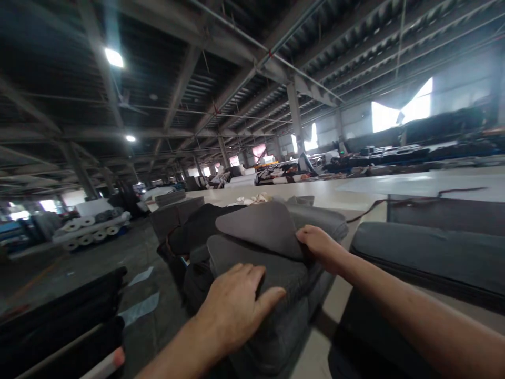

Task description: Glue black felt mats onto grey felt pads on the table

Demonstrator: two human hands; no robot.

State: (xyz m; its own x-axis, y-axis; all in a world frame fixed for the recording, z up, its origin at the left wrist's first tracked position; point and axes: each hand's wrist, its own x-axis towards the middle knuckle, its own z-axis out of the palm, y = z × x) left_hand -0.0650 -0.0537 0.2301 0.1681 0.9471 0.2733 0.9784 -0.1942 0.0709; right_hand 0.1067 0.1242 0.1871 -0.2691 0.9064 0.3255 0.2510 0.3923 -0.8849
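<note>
My right hand pinches the right edge of a grey cut fabric piece with rounded corners. That piece is tilted up, its near edge raised off the dark grey fabric stack beneath it. Over the near left part of the stack is my left hand, its thumb spread from the fingers and nothing held in it. Whether its fingertips touch the cloth I cannot tell.
A dark fabric pile lies on the pale table to the right. Black fabric rolls are at lower left, by the floor. White rolls sit on a rack farther back.
</note>
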